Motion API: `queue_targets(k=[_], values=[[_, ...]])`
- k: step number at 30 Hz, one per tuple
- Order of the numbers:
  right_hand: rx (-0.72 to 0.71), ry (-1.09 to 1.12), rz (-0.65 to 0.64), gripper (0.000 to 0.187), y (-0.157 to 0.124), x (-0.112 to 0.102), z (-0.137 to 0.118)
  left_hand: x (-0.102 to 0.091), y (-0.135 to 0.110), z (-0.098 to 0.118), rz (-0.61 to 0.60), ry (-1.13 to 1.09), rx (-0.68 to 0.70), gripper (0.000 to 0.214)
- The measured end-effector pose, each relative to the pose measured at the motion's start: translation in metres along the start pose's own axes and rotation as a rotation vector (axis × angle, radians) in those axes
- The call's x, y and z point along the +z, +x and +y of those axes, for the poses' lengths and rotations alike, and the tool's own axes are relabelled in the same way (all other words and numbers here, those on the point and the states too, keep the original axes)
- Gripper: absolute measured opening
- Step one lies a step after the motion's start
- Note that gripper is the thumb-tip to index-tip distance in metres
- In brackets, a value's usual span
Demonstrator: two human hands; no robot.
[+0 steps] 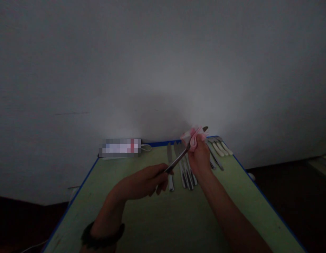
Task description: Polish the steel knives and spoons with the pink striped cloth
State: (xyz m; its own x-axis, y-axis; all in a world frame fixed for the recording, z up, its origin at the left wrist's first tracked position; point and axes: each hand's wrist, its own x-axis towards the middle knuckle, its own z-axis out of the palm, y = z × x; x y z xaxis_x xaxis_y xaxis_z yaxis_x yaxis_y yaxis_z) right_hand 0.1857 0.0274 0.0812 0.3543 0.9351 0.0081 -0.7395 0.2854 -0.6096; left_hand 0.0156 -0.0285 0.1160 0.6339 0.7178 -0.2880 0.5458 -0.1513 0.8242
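My left hand (149, 179) is closed round the handle of a metal knife (178, 160) that slants up to the right above the green table (141, 218). My right hand (199, 156) is closed on a pink cloth (193, 136) wrapped round the knife's blade; the blade tip pokes out of the cloth at the upper right. Both hands are held above the table's far half.
Several metal knives (185, 174) lie side by side on the table under my hands. More cutlery with white handles (223, 147) lies at the far right corner. A blurred box (120, 147) sits at the far left edge, against a grey wall.
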Motion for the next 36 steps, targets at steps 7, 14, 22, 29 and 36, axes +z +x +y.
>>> queue_targets(k=[7,14,22,29,36], values=[[0.034,-0.325,-0.077,0.022,-0.017,0.002,0.012,0.012,0.024,-0.013,0.141,-0.269,-0.044,0.040],[0.006,-0.100,0.050,0.009,0.010,-0.001,-0.012,0.001,0.010,-0.012,0.075,-0.175,-0.068,0.046],[-0.030,-0.245,-0.044,0.042,-0.007,-0.006,0.013,0.020,0.030,-0.013,0.112,-0.344,-0.042,0.038],[0.023,-0.307,-0.011,0.034,-0.004,-0.011,0.016,0.012,0.020,-0.008,0.175,-0.180,-0.069,0.038],[-0.042,-0.235,-0.033,0.031,0.001,-0.009,0.007,-0.005,0.000,-0.012,0.150,-0.059,-0.073,0.035]])
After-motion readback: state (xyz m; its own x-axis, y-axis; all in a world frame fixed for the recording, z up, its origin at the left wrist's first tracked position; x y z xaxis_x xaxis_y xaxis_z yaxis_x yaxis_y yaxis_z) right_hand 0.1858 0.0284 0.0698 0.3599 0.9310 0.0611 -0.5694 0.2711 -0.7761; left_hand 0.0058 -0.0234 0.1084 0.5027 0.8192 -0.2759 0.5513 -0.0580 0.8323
